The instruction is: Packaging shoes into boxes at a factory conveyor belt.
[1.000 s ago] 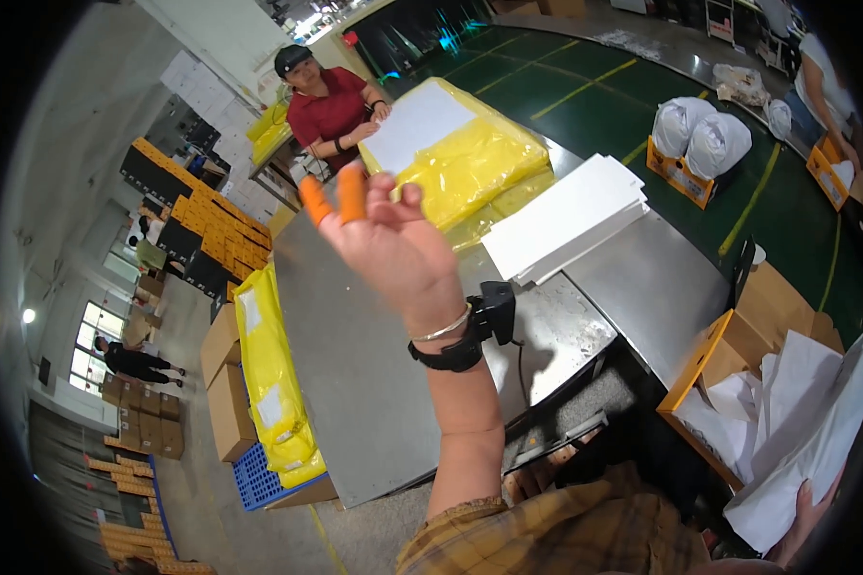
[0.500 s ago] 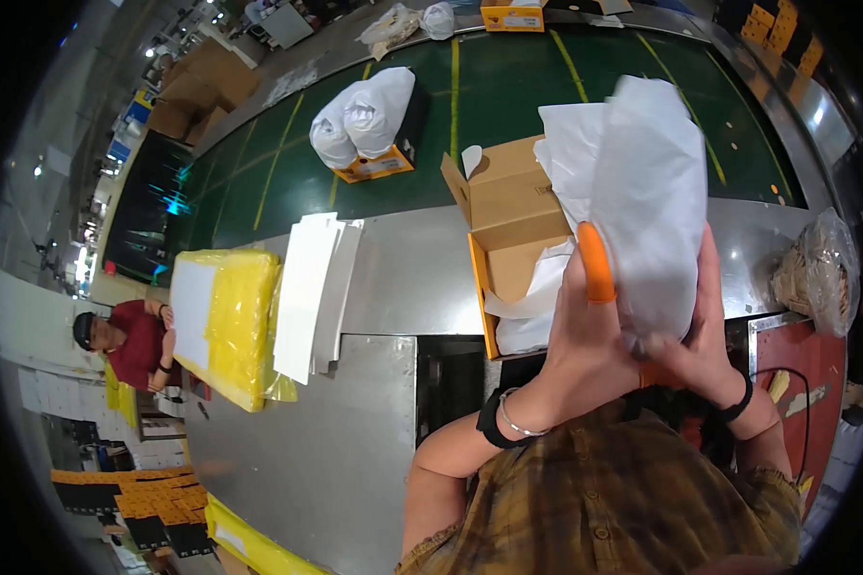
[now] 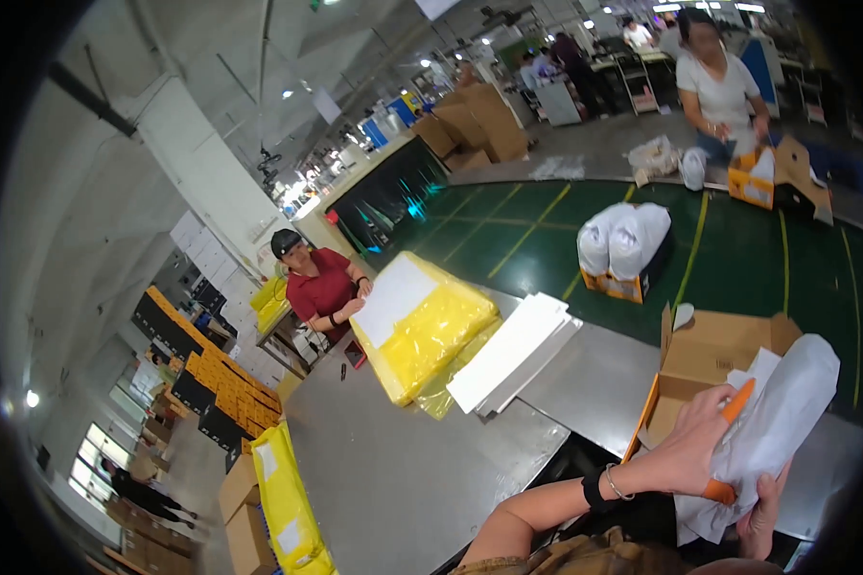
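Observation:
A long bundle wrapped in white tissue paper is held tilted at the lower right. My left hand presses on its near left side, with orange covers on some fingers. My right hand grips it from below, partly hidden by the paper. What the paper wraps cannot be seen. Just left of the bundle stands an open cardboard box, brown inside with an orange edge, its lid raised toward the belt. My left forearm and the bundle hide part of the box's inside.
A stack of white sheets lies beside a yellow, plastic-wrapped pile on the metal table. On the green belt sits an orange box with white-wrapped bundles. A person in red and another in white work across from me.
The view has swung left and up, so the scene sits further right and lower. The bundle has tipped to the right, and my left hand has moved from its lower end onto its side.

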